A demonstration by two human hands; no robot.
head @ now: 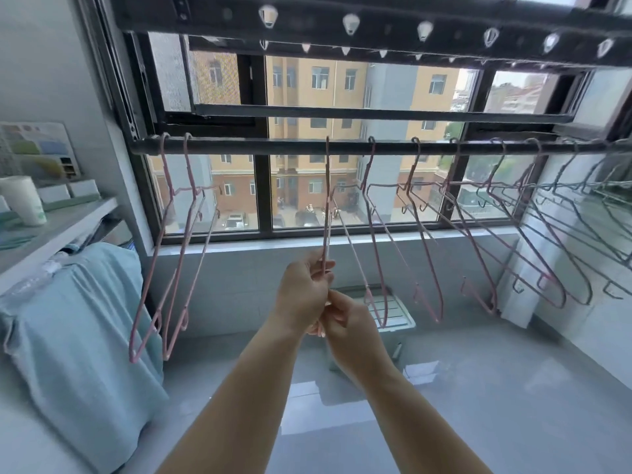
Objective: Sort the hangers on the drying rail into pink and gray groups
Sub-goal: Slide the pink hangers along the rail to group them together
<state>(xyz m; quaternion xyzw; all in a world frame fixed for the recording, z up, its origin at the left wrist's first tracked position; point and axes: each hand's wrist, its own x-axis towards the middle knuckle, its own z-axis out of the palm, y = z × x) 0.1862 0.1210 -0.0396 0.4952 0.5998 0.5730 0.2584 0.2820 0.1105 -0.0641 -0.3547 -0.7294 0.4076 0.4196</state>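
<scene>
A dark drying rail (273,146) runs across the window. Two pink hangers (178,254) hang at its left end. One pink hanger (327,200) hangs edge-on at the middle, hooked on the rail. My left hand (302,292) pinches its lower end, and my right hand (349,323) is closed on the same hanger just below. Right of it hang several more pink hangers (424,241), spaced apart. Several gray hangers (574,234) are bunched at the far right.
A larger black rack with clips (352,23) hangs overhead. At the left are a shelf (58,227) with a white cup (24,200) and a blue cloth-covered object (78,319). A white crate (393,309) sits on the glossy gray floor.
</scene>
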